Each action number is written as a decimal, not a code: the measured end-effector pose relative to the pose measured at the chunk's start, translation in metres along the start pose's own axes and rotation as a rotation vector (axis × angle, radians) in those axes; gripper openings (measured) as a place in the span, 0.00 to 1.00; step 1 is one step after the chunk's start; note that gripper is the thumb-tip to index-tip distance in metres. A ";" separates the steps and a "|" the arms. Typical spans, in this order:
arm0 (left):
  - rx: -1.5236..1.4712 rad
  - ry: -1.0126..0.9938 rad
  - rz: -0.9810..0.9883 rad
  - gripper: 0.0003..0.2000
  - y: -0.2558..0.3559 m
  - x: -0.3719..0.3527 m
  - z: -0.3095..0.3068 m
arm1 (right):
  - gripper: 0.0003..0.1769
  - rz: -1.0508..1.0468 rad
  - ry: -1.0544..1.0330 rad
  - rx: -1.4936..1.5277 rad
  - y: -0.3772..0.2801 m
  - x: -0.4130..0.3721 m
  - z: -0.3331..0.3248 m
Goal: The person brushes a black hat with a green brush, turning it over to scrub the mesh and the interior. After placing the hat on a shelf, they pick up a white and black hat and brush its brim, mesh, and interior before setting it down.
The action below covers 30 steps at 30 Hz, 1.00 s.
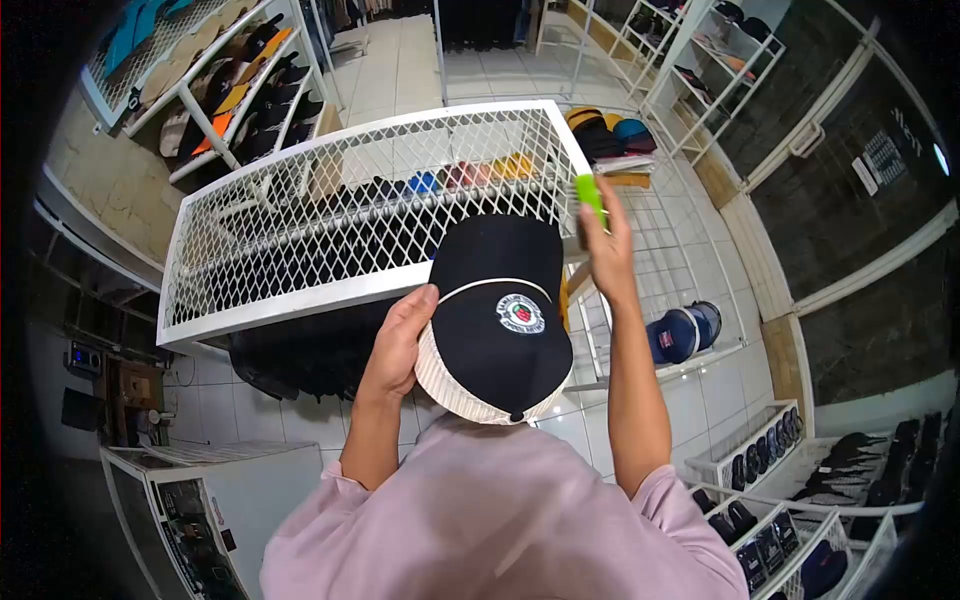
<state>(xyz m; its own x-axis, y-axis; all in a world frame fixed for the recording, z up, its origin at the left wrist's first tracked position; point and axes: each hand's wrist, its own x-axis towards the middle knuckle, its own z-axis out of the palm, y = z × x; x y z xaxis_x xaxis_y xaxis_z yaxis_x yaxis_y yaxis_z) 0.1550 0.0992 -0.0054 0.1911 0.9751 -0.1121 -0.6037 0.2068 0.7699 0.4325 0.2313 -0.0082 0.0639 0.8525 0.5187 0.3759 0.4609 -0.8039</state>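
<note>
A black baseball cap (470,345) with a round embroidered patch, a pale cord above its brim and cream ribbed side panels is held in front of my chest, brim pointing away from me. My left hand (395,345) grips its left edge, thumb on top and fingers hidden beneath. Up and to the right of the brim, my right hand (610,250) is closed around a small bright green brush (588,190). The bristles seem to face left, toward the cap, but stay apart from it. Part of the brush is hidden by the fingers.
A white mesh-topped rack (350,215) stands just beyond the cap, with dark clothes hanging under it. Stacked caps (610,135) sit at its right end, and navy caps (680,335) lower right. Shelves of caps (220,90) rise at left; a glass cabinet (240,500) stands lower left.
</note>
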 end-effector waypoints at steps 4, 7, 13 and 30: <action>0.041 -0.090 -0.070 0.20 -0.016 0.002 0.025 | 0.30 0.031 0.036 0.227 -0.061 -0.056 -0.048; -0.071 -0.213 -0.184 0.22 -0.030 0.007 0.041 | 0.35 0.116 0.124 0.205 -0.068 -0.090 -0.070; -0.025 -0.397 -0.313 0.24 -0.053 0.008 0.080 | 0.37 0.161 0.318 0.155 -0.069 -0.138 -0.108; 0.262 -0.503 -0.208 0.12 -0.073 -0.007 0.109 | 0.37 -0.048 0.059 -0.441 -0.133 -0.142 -0.122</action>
<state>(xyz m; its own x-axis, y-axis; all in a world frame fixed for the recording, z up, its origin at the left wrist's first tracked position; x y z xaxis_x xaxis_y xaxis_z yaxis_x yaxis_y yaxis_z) 0.2821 0.0686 0.0073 0.6662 0.7456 -0.0152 -0.3161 0.3008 0.8998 0.4859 0.0195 0.0605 0.0842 0.8112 0.5786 0.7374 0.3399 -0.5837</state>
